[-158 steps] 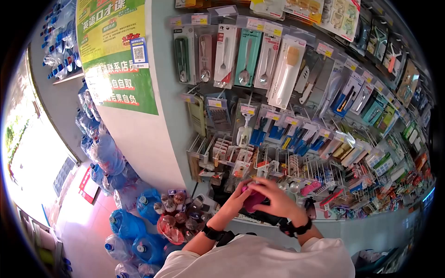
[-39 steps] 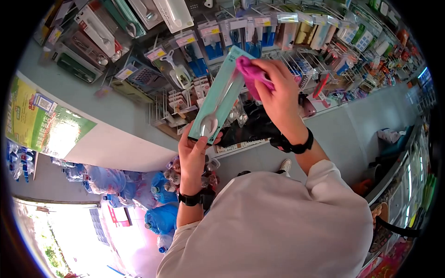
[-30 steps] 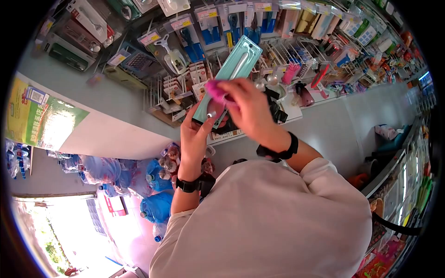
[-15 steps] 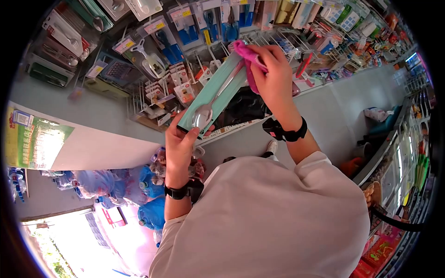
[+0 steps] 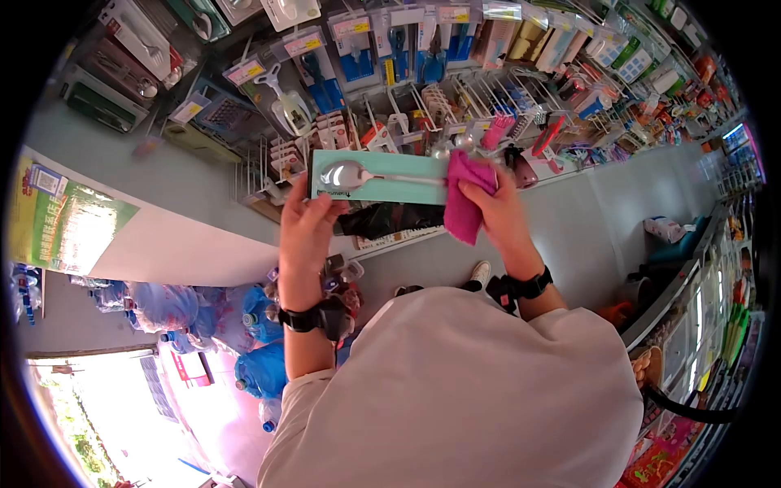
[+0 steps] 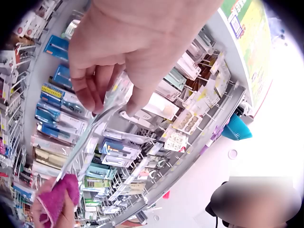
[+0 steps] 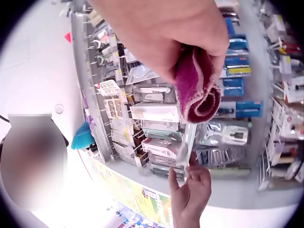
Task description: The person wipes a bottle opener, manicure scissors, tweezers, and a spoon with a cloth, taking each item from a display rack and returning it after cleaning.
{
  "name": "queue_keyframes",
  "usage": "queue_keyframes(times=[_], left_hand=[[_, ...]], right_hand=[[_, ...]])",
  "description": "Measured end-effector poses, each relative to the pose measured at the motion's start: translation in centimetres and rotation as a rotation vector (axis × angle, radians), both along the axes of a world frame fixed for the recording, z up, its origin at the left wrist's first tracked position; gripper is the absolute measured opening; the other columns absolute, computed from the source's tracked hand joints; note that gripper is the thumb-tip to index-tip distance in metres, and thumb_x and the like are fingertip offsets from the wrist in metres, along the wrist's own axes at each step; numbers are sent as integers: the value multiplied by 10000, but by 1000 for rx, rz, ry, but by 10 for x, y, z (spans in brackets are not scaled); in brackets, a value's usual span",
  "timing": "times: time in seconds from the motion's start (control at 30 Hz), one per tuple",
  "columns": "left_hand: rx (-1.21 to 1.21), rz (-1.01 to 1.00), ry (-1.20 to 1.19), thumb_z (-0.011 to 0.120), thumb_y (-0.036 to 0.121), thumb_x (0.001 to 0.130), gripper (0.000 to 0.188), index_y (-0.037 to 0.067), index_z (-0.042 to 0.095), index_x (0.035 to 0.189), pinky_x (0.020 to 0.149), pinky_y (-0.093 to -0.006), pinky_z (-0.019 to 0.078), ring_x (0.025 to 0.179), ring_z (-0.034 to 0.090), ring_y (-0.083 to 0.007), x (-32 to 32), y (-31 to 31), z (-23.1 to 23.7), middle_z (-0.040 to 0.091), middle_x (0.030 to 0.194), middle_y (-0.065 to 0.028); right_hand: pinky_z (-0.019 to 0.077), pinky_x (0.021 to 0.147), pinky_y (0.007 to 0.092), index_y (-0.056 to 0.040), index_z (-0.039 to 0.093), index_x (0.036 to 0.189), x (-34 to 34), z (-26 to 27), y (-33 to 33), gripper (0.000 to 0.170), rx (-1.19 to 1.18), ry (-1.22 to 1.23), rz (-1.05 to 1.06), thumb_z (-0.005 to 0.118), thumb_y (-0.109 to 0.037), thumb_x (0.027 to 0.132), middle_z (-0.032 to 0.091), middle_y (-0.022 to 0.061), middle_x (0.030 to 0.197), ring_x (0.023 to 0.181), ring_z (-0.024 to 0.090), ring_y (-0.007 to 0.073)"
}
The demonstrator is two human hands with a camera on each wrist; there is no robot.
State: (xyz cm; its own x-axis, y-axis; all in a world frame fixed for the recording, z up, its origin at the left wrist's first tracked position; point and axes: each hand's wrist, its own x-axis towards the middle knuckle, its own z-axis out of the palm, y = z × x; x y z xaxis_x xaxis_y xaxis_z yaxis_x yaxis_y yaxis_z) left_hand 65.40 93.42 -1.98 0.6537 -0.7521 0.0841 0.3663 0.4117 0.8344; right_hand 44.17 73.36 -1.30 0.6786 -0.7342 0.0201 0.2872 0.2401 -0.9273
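Observation:
A flat teal package with a metal spoon under clear plastic [image 5: 399,168] lies level between the hands in the head view. Its spoon-bowl end is gripped between thumb and fingers of the left hand [image 5: 306,232]. The right hand [image 5: 506,213] holds a folded magenta cloth [image 5: 465,203] against the other end. Seen edge-on in the left wrist view, the package [image 6: 88,135] runs from the left hand [image 6: 137,42] down to the cloth [image 6: 59,199]. Rolled cloth [image 7: 199,95] in the right wrist view hangs from the right hand [image 7: 175,33], hiding the package's end.
Hooks with packaged kitchen tools [image 5: 358,57] fill the wall ahead. Below the package lies a black plastic bag [image 5: 399,220] on a low shelf. Blue water bottles [image 5: 262,370] stand at the lower left, and a glass-fronted counter [image 5: 691,325] is at the right.
The package has turned from slanting up to the right to nearly level. The right hand with the cloth has come lower, still at the package's far end; the left hand keeps its grip.

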Motion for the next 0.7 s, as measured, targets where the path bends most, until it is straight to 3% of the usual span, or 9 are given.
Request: queue_keyframes(times=[0.07,0.23,0.3,0.43,0.5,0.53,0.57,0.63,0.7], left_hand=[[-126,-35,-97,562,157,961,396,11,472,1318,945,-396,470,1084,592,-234,-12,-13,-1,593,1223,-110],[-116,75,-49,417,411,1013,526,11,420,1354,1028,-440,412,1196,514,-265,-44,-51,3,516,1318,-133],[-211,-73,174,318,540,998,645,16,403,1364,1012,-440,425,1169,532,-283,-51,-61,7,519,1302,-145],[-192,-128,171,243,605,982,723,-8,462,1299,898,-403,492,984,612,-269,-50,-59,13,596,1149,-150],[-129,-86,159,218,590,989,725,-25,518,1230,849,-386,503,920,620,-255,-49,-58,15,628,1044,-147],[-135,-137,162,213,587,991,727,-26,534,1209,851,-379,500,922,619,-250,-48,-55,15,632,1033,-145],[-140,-192,167,208,585,992,729,-28,550,1189,853,-373,497,924,618,-245,-49,-54,14,636,1022,-143],[-77,-177,189,213,580,994,721,-26,555,1183,858,-368,496,925,619,-241,-59,-55,15,637,1029,-136],[-22,-174,206,218,575,996,713,-24,559,1176,863,-363,495,927,620,-238,-68,-59,17,638,1036,-130]], right_hand=[[515,795,278,-23,549,1158,0,-8,12,332,110,-12,52,675,-47,852,644,50,1016,891,629,128],[509,809,284,-37,530,1148,-2,-11,38,302,285,7,282,654,-60,873,613,33,1039,937,604,119],[501,813,283,-48,519,1157,-4,-11,36,302,194,69,373,645,-73,883,601,23,1032,938,591,107],[492,795,289,-50,528,1149,-10,6,30,284,-186,256,562,635,-77,887,607,35,1011,941,591,123],[502,769,311,-27,537,1121,-15,21,29,271,-734,316,214,637,-58,871,608,80,1002,911,610,170],[516,743,334,-20,548,1111,-16,35,32,319,-742,300,77,661,-10,813,595,131,1002,870,628,252],[516,743,334,-20,548,1111,-16,46,34,319,-735,303,75,661,-10,813,595,131,1002,870,628,252],[527,728,353,-43,564,1107,-14,60,39,385,-1076,216,-81,690,21,749,592,136,1002,855,629,299],[531,723,383,-68,579,1102,-7,55,53,439,-1269,143,17,733,3,697,591,127,1005,863,620,320]])
